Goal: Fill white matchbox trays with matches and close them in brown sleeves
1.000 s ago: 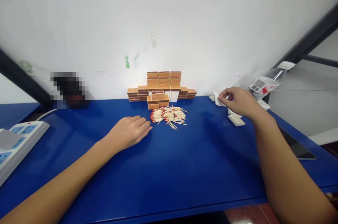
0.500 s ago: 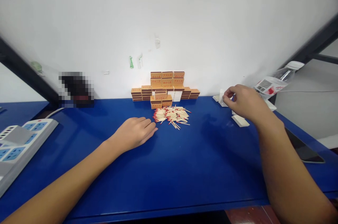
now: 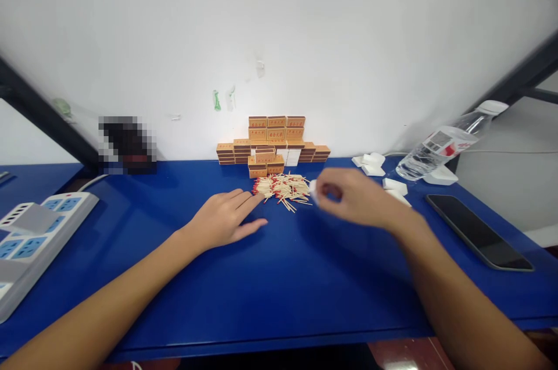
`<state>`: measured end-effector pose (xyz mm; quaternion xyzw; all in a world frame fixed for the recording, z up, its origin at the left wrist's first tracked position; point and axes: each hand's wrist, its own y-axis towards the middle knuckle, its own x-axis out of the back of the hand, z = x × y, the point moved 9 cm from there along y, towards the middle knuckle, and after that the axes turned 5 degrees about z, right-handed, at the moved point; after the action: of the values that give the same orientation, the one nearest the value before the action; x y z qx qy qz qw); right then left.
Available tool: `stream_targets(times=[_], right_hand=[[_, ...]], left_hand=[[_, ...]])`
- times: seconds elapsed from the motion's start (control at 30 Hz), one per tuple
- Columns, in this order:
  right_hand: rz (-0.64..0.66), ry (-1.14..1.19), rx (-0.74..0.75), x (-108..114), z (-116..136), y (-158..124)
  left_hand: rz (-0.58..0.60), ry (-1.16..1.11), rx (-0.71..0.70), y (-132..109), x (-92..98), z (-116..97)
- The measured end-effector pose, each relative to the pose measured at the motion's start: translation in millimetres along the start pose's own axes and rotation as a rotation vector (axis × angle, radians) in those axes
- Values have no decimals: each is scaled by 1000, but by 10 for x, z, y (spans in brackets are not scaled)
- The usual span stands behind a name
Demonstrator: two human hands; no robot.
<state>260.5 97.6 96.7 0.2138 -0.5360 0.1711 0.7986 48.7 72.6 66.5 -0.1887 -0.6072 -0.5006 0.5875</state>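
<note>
A heap of red-tipped matches [image 3: 283, 187] lies on the blue table [image 3: 279, 277] in front of a stack of orange matchboxes [image 3: 274, 144] against the wall. My left hand [image 3: 224, 220] rests flat on the table, fingers stretched toward the matches and almost touching them. My right hand [image 3: 353, 200] hovers just right of the heap, blurred by motion, fingers curled round a small white inner tray whose edge shows at the fingertips. More white trays [image 3: 375, 164] lie at the back right.
A clear water bottle [image 3: 449, 146] lies on its side at the back right. A black phone [image 3: 478, 231] lies flat near the right edge. A white and blue power strip [image 3: 30, 236] sits at the left. A dark blurred object stands by the wall.
My right hand has left the white trays at the back right and swung left to the matches, carrying one tray. My left hand's fingers have spread slightly.
</note>
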Motion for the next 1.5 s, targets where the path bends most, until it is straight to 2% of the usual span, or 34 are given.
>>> stream_targets(times=[0.1,0.17,0.23,0.33,0.43,0.5,0.63,0.77,0.9,1.17,1.5], right_hand=[[229,4,204,-517,685,1],[243,-34,295,-712,937,-20],[201,-10,348,-787,988,-20],[45,94,322,-674,748,44],[-122,85,152,-477,350,122],[-145,43,21,-432,153,155],[-69,-1,-138,-569,33,193],[-25,-23,-177,-753,41,224],[51,-18,-180,-843,-31,238],[203,19,-114,-863,-75,192],[260,72,-84,-800,-84,163]], left_hand=[[12,-134,0,4,-25,-63],[70,-206,-6,13,-85,-116],[142,-260,-2,20,-154,-158],[199,-295,11,22,-207,-181],[200,-304,27,18,-219,-159],[205,-306,40,12,-240,-135],[210,-321,46,-3,-280,-114],[199,-361,47,-9,-287,-117],[202,-439,66,10,-284,-114],[159,-486,143,29,-234,-3],[49,-389,36,-8,-205,-48]])
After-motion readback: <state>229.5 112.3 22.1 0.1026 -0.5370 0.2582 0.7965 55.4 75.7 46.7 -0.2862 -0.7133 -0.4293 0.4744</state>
